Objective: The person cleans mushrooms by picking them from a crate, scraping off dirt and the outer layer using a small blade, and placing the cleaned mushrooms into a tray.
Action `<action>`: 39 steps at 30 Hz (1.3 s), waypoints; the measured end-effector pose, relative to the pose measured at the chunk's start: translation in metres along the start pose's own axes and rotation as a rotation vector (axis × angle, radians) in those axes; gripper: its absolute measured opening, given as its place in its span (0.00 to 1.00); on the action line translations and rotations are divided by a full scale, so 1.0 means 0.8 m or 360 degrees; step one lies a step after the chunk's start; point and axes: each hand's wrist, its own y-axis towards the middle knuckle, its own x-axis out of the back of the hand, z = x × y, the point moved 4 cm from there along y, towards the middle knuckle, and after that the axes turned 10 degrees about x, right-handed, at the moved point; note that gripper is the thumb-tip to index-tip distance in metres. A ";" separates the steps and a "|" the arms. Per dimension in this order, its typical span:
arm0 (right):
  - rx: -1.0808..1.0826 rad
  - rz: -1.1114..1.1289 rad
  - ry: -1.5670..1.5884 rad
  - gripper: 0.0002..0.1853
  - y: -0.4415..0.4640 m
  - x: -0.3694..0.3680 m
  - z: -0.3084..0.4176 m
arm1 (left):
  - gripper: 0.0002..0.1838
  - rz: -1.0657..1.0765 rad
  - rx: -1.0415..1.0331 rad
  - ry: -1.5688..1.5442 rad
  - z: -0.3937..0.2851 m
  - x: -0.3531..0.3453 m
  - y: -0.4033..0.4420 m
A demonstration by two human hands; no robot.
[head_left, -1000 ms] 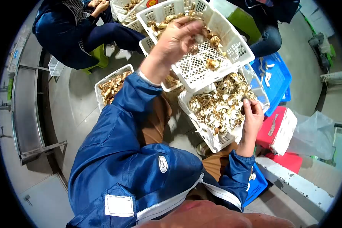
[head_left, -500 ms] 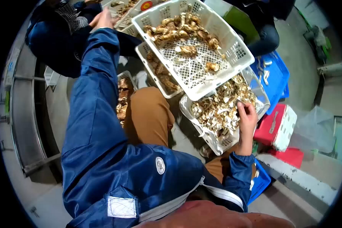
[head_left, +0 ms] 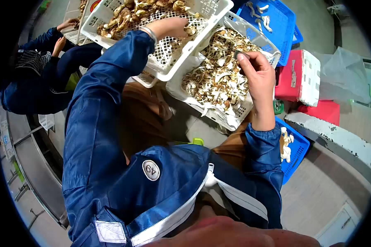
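Note:
My left hand is over the upper white plastic crate, fingers stretched forward and seen from the back. A brown mushroom piece lies close by its fingertips; what is under the palm is hidden. Between thumb and forefinger, my right hand pinches a small dark blade-like piece, too small to make out fully. Below that hand is the lower white crate, filled with pale and brown mushroom trimmings. More whole brown mushrooms are heaped at the far side of the upper crate.
Another person sits at the left, hands by a further crate. Blue crates with pale mushrooms stand at the upper right and lower right. A red box with a white lid and a low ledge are on the right.
My left hand has come back from the far left, near the other person, to the upper crate. My right hand still pinches the dark piece. The view has shifted to the right.

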 end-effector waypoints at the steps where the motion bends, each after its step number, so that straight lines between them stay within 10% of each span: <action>1: 0.0047 0.0003 -0.0062 0.08 -0.001 0.004 0.001 | 0.24 -0.0017 -0.0013 0.0033 -0.008 -0.003 0.001; 8: -0.0027 0.0011 -0.0019 0.07 -0.011 0.023 0.011 | 0.15 -0.0210 0.0046 -0.0151 0.033 -0.034 0.037; 18: 0.0165 0.0016 -0.0074 0.10 -0.016 0.015 0.006 | 0.29 -0.0065 0.0380 -0.1223 0.119 0.010 -0.033; 24: 0.0053 0.0033 -0.0018 0.09 -0.015 0.007 0.004 | 0.40 -0.0318 0.0317 0.0026 0.174 -0.023 0.025; 30: 0.0060 0.0067 -0.0127 0.09 -0.007 0.008 0.006 | 0.40 -0.0296 0.0173 0.0156 0.145 -0.033 0.011; 33: 0.0022 0.0037 -0.0086 0.09 -0.009 0.012 0.005 | 0.33 -0.0337 0.0378 -0.1073 0.134 0.008 -0.016; 36: 0.0103 0.0033 -0.0101 0.09 -0.008 0.017 0.012 | 0.26 0.0228 -0.0126 -0.2690 0.116 0.027 -0.047; 39: 0.0109 0.0014 -0.0042 0.10 -0.010 0.019 0.019 | 0.14 0.0377 -0.0454 -0.3216 0.032 0.065 -0.131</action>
